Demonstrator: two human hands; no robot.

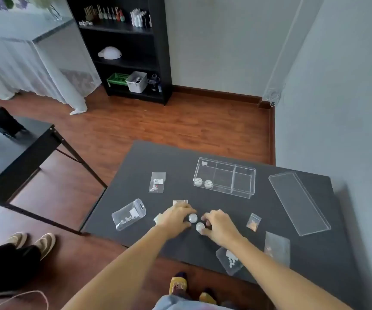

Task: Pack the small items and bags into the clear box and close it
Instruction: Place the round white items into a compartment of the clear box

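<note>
A clear box (243, 175) with three compartments stands open on the dark table (140, 162); two small round white containers (203, 183) lie in its left compartment. Its clear lid (299, 202) lies apart to the right. My left hand (177, 217) closes its fingers around a round white container (193, 218). My right hand (219, 223) pinches a second round container (199, 226) just below it. Small clear bags lie around: one with a barcode label (157, 182), a beaded pouch (128, 214), an orange-filled bag (253, 222), another beaded pouch (230, 260).
A flat clear bag (278, 248) lies at the table's right front. A small card (180, 202) peeks out behind my left hand. A black desk (24, 148) stands to the left, another person's feet (33, 241) beside it, and a black shelf (124, 50) against the far wall.
</note>
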